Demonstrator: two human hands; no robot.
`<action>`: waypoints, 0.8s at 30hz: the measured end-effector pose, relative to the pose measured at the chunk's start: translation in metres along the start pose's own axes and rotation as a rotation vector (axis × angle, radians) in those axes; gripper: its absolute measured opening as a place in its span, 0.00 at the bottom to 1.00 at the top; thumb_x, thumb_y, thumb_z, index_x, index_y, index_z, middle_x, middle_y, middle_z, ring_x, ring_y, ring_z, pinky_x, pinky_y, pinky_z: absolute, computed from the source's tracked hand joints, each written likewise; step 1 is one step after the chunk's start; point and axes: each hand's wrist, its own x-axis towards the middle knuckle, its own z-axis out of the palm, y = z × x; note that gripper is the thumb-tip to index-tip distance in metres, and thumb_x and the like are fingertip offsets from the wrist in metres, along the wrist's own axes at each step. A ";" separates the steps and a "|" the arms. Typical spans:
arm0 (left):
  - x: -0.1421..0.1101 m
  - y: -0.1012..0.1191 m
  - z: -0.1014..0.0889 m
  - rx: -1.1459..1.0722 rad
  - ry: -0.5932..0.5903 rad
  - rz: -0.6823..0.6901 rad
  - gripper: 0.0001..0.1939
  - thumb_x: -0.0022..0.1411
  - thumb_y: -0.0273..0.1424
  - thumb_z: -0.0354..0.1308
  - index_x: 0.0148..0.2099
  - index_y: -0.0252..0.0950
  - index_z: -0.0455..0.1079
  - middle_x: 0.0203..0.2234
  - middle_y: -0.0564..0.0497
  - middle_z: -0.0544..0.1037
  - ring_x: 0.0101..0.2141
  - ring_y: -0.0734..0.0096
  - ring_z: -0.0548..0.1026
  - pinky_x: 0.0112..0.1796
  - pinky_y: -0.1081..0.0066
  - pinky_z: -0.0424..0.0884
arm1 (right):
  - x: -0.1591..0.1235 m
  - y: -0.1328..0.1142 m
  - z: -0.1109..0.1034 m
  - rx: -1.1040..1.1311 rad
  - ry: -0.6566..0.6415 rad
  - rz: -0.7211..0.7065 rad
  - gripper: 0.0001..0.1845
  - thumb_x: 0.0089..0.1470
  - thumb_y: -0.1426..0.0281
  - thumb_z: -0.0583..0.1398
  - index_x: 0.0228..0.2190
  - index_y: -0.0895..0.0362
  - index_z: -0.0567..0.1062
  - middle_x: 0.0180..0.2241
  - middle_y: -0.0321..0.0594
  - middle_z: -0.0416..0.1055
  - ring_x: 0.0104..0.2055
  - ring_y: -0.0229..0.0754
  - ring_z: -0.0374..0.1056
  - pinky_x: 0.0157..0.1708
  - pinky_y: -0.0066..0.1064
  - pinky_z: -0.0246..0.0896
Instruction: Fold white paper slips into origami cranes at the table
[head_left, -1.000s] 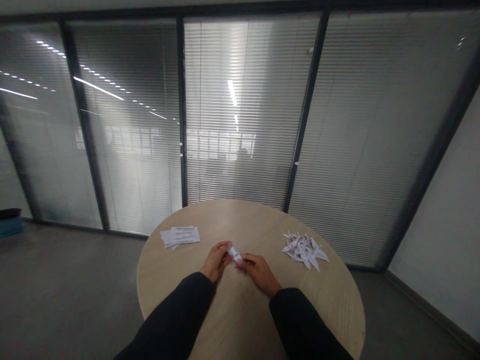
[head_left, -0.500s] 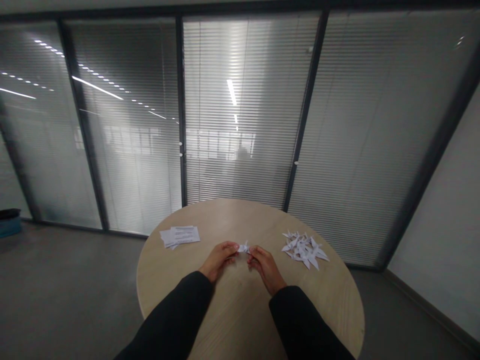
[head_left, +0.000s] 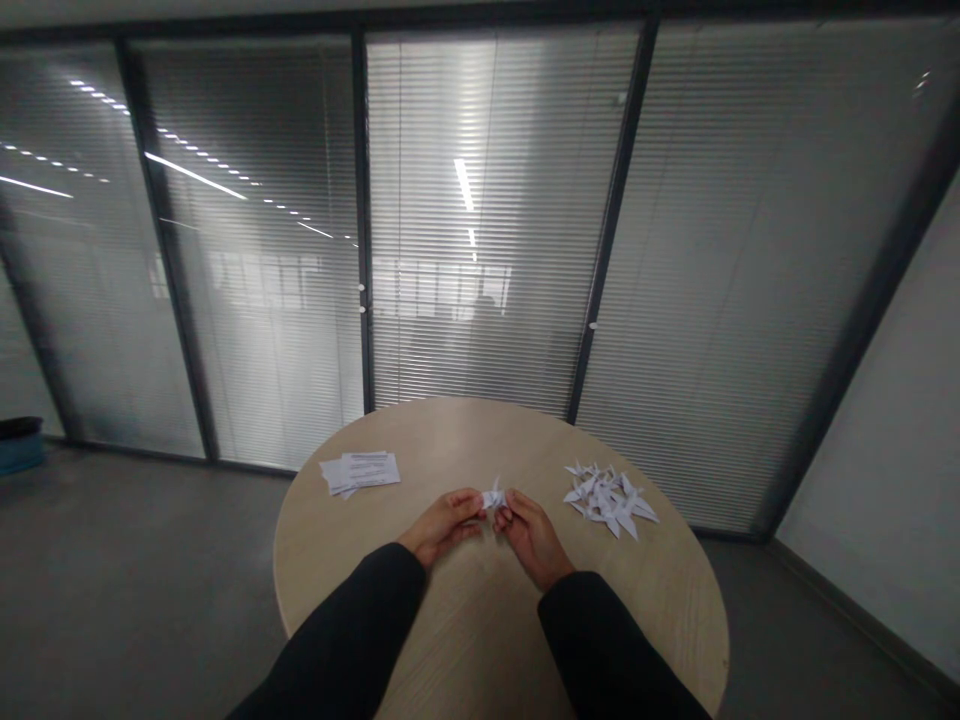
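Observation:
Over the middle of a round wooden table (head_left: 465, 640), both my hands pinch a small white folded paper piece (head_left: 493, 495). My left hand (head_left: 444, 525) grips its left end with thumb and fingertips. My right hand (head_left: 531, 535) grips its right end the same way. The paper stands up a little between my fingertips, just above the tabletop. Black sleeves cover both my forearms.
A heap of several folded white paper shapes (head_left: 611, 498) lies on the table to the right of my hands. A small stack of flat paper slips (head_left: 360, 471) lies at the left back. Glass partitions with blinds (head_left: 487, 230) stand behind the table.
My hands have moved slightly away from me and closer together. The paper piece, which lay slanted between them, now stands more upright at my fingertips.

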 end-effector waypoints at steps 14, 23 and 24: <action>-0.001 -0.006 0.004 -0.103 -0.162 0.082 0.14 0.48 0.34 0.67 0.32 0.30 0.69 0.26 0.49 0.73 0.30 0.73 0.74 0.36 0.75 0.67 | -0.003 -0.004 0.004 0.152 -0.048 0.023 0.16 0.44 0.61 0.64 0.19 0.55 0.64 0.19 0.30 0.56 0.22 0.35 0.56 0.27 0.30 0.56; -0.005 0.000 0.009 -0.006 -0.129 0.025 0.13 0.48 0.34 0.66 0.32 0.30 0.71 0.24 0.51 0.71 0.28 0.74 0.71 0.32 0.74 0.67 | -0.002 -0.005 0.000 0.060 -0.062 0.019 0.14 0.44 0.62 0.63 0.19 0.56 0.67 0.18 0.32 0.58 0.22 0.35 0.56 0.26 0.29 0.54; -0.005 0.000 0.010 0.009 -0.124 0.024 0.13 0.49 0.35 0.66 0.32 0.30 0.71 0.24 0.50 0.71 0.28 0.73 0.71 0.31 0.74 0.66 | -0.002 -0.005 -0.001 0.034 -0.071 0.014 0.14 0.44 0.61 0.63 0.19 0.56 0.68 0.19 0.32 0.59 0.23 0.35 0.56 0.25 0.28 0.53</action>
